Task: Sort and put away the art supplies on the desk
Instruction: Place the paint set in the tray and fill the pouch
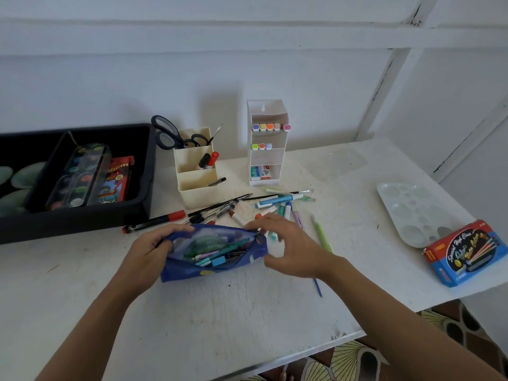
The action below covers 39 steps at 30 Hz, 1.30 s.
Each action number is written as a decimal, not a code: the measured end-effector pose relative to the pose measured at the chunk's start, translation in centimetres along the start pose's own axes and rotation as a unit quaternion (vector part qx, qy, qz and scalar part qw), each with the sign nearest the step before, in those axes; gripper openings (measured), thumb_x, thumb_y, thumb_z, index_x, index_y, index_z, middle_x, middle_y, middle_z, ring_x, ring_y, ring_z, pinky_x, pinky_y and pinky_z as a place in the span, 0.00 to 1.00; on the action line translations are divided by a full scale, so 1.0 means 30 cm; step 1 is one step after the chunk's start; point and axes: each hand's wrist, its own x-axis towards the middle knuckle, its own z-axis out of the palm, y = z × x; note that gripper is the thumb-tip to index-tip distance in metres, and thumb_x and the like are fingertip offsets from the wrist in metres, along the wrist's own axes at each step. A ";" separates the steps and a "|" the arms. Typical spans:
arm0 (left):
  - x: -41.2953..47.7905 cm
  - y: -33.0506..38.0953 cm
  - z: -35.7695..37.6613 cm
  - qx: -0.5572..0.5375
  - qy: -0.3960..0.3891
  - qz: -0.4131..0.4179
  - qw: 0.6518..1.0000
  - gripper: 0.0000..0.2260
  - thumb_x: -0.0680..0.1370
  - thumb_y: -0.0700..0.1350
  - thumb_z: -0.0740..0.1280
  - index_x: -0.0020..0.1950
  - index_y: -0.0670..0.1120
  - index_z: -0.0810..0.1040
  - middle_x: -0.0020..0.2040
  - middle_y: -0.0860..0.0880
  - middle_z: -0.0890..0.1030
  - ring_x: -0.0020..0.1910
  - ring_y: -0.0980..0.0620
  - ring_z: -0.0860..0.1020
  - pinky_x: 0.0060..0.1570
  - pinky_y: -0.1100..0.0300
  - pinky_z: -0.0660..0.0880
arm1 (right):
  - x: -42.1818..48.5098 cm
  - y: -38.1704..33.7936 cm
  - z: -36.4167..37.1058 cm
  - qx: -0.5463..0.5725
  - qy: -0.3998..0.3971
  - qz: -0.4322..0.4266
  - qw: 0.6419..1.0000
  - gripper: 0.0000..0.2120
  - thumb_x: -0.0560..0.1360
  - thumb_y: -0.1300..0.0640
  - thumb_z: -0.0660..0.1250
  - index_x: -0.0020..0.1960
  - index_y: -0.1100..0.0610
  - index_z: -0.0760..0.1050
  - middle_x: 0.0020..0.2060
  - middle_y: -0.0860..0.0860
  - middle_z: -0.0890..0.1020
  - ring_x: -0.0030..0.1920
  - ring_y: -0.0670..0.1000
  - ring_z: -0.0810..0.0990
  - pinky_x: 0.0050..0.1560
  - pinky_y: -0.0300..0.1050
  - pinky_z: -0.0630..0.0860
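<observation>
Grips the left end of an open blue pouch [211, 270] with the left hand [149, 244], on the white worktop [247, 312]. Holds the right hand [291, 243] at the pouch's zipper end, blurred, grasp unclear. Just behind the pouch, loose markers [277, 204] and black pens [220, 209]. Farther back, a cream organiser [193, 188] with scissors [170, 133], a white marker rack [266, 160]. At left, a black tray [82, 221] with a paint set [79, 174]; at right, a palette [412, 213] and a crayon box [467, 254].
</observation>
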 end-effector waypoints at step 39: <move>-0.153 0.093 0.098 0.072 -0.070 0.104 0.990 0.11 0.77 0.47 0.73 0.47 0.65 0.81 0.45 0.66 0.83 0.48 0.61 0.81 0.48 0.68 0.78 | 0.037 -0.052 0.135 0.118 -0.011 -0.032 0.992 0.10 0.71 0.58 0.78 0.52 0.54 0.86 0.46 0.44 0.82 0.48 0.48 0.80 0.45 0.37 0.76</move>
